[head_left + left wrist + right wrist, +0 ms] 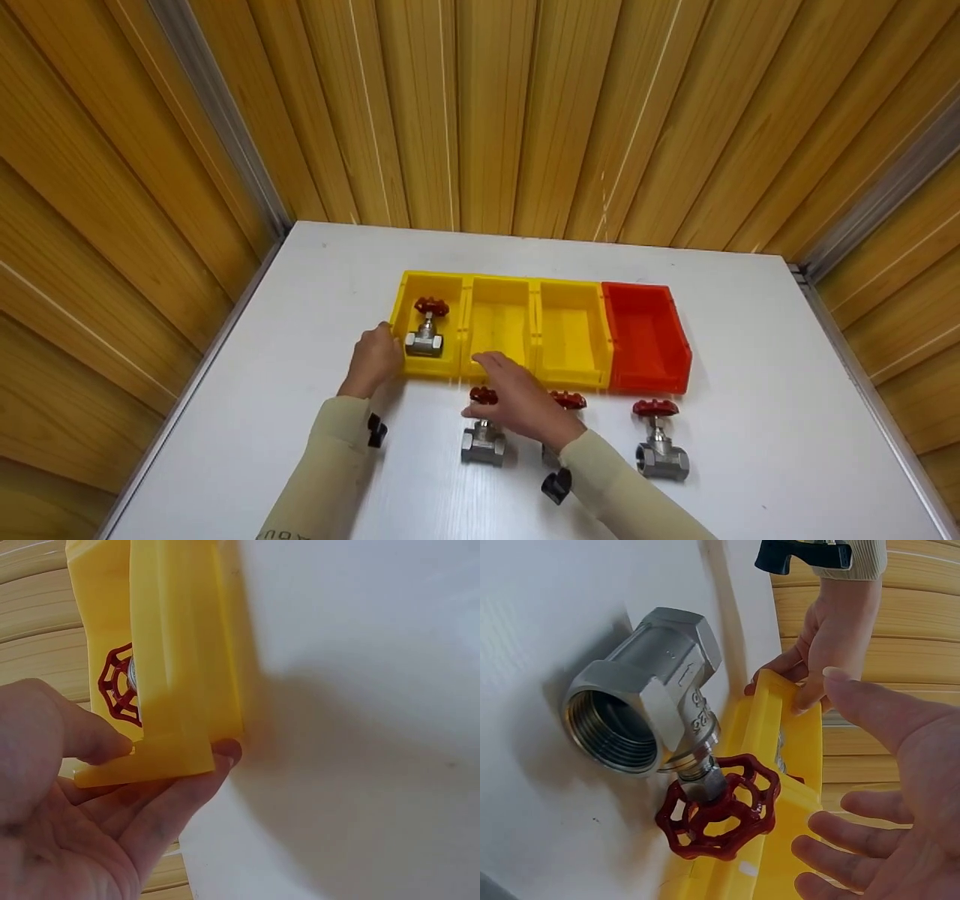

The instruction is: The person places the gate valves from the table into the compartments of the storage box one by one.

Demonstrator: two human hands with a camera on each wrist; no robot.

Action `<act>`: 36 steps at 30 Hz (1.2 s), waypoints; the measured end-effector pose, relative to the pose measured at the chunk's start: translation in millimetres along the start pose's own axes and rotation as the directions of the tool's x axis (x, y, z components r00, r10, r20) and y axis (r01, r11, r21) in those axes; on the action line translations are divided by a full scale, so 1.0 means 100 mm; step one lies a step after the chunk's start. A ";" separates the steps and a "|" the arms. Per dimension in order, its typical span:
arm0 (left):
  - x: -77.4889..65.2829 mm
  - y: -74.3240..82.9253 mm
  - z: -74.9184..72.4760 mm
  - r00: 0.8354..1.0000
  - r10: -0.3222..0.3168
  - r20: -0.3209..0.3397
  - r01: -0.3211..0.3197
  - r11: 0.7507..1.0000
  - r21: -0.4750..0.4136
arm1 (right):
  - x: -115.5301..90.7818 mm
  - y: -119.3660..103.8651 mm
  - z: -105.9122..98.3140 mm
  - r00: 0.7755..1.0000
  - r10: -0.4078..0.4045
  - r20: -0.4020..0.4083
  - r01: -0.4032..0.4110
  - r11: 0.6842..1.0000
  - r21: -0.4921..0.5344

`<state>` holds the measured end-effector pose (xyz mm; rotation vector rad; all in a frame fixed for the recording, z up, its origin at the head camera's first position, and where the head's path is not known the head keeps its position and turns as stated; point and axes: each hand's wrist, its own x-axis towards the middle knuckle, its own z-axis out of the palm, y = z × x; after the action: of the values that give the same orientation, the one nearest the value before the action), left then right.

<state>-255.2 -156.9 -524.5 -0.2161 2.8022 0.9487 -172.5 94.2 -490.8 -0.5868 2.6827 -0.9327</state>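
Note:
My left hand (pixel 373 360) grips the edge of the leftmost yellow bin (pixel 431 370), its thumb on one side of the wall and its fingers on the other in the left wrist view. Inside that bin lies a steel valve with a red handwheel (pixel 425 341). Over a second valve (pixel 484 446) on the table, my right hand (pixel 525 397) hovers with its fingers spread and holds nothing. That valve's threaded opening and red handwheel (pixel 724 810) show plainly in the right wrist view. A third valve (pixel 568 400) is partly hidden behind the right hand.
Two more yellow bins (pixel 536 375) and a red bin (pixel 651 386) stand in a row to the right of the first. Another valve (pixel 660 457) sits on the white table (pixel 780 420) in front of the red bin. Wood-look panels (pixel 495 112) close in the back and sides.

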 end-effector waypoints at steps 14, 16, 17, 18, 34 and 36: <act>-0.07 0.02 -0.01 0.999 -0.017 -0.036 0.016 0.999 -0.045 | -0.09 0.06 0.04 1.000 0.019 0.010 -0.019 1.000 -0.011; -0.09 0.05 -0.02 0.998 0.002 -0.066 -0.005 0.999 -0.040 | -0.10 0.07 0.02 1.000 0.022 0.003 -0.022 1.000 -0.009; -0.10 0.07 -0.02 0.996 0.017 -0.084 -0.020 0.999 -0.033 | -0.10 0.06 0.01 1.000 0.025 0.000 -0.025 1.000 -0.006; -0.11 0.09 -0.02 0.994 0.033 -0.104 -0.036 0.999 -0.025 | -0.10 0.06 0.01 1.000 0.026 -0.004 -0.026 1.000 -0.003; -0.26 0.58 0.15 0.935 0.301 -0.187 -0.305 0.952 0.007 | -0.16 0.06 0.02 1.000 0.000 -0.029 -0.002 0.999 -0.047; -0.26 0.61 0.18 0.942 0.291 -0.166 -0.296 0.955 -0.006 | -0.16 0.06 0.04 1.000 0.004 -0.029 -0.005 0.999 -0.047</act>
<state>-239.7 -95.6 -497.3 0.1328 3.0305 1.0812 -158.3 103.6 -495.8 -0.5814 2.7373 -0.8854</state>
